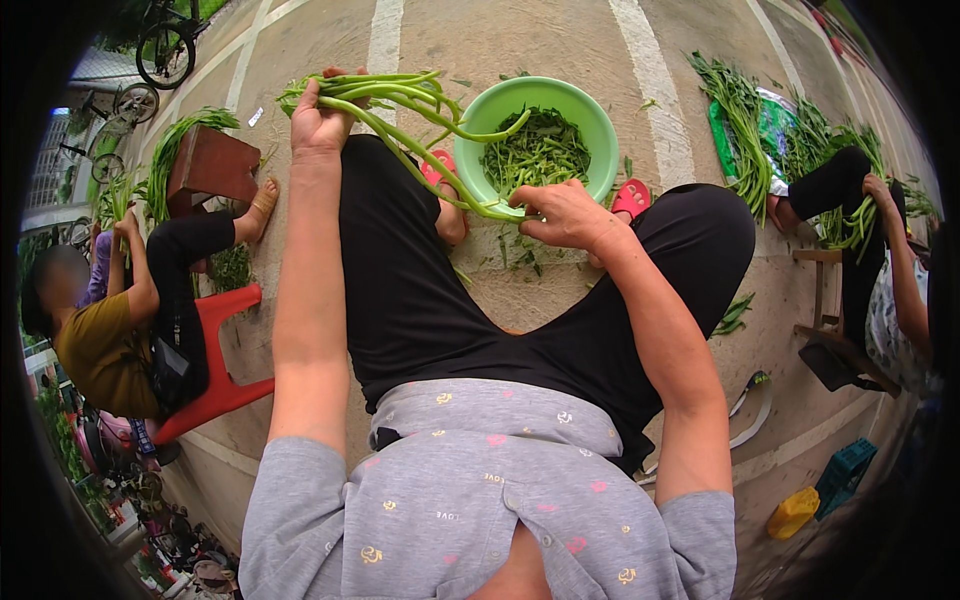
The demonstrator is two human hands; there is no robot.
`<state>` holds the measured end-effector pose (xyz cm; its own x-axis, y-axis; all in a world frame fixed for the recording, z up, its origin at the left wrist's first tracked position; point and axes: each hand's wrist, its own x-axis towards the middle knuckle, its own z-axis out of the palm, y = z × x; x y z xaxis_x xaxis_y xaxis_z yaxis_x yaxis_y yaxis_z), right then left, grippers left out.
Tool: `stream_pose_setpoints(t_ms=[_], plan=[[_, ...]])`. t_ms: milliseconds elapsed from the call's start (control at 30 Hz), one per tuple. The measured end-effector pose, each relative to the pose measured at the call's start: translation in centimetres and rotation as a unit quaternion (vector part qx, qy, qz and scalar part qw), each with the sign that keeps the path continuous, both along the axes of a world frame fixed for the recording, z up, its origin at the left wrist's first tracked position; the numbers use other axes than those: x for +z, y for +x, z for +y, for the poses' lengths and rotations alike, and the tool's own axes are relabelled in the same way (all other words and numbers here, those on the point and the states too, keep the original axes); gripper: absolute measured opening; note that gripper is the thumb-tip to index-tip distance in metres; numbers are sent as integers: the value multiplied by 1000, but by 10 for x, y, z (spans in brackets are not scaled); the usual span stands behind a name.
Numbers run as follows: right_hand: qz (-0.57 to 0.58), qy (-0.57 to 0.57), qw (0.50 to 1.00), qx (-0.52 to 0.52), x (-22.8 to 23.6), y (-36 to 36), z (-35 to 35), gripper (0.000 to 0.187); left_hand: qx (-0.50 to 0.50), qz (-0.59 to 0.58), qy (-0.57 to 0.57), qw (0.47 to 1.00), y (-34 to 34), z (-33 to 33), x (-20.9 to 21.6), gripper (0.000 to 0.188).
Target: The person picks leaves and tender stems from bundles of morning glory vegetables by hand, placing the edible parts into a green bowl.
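A bunch of long green vegetable stems (400,97) is gripped in my left hand (323,122), out over my left knee. The stems droop to the right, and some curve down toward my other hand. My right hand (567,213) pinches the end of one stem with thumb and forefinger, at the near rim of a light green basin (606,130). Inside the basin lie many short cut or snapped stem pieces with leaves (535,150). The basin stands on the ground between my feet, which are in red sandals (631,199).
A person on a red plastic stool (222,330) sits at the left, near a brown box (212,165) draped with greens. Another person at the right handles stems beside a leafy pile (735,130). A yellow container (793,513) and a teal crate (846,477) stand at lower right.
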<state>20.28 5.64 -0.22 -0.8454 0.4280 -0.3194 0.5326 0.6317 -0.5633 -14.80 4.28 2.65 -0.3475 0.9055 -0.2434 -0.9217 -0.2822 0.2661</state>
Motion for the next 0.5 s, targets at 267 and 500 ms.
stream_pose_setpoints(t_ms=[267,500], plan=[[39,-226,972,47,5,-7,1,53,-15,-58,49,997,3,0,-2,18],[-12,-300,954,1,21,-11,6,50,5,-75,51,996,-4,-1,-5,18]])
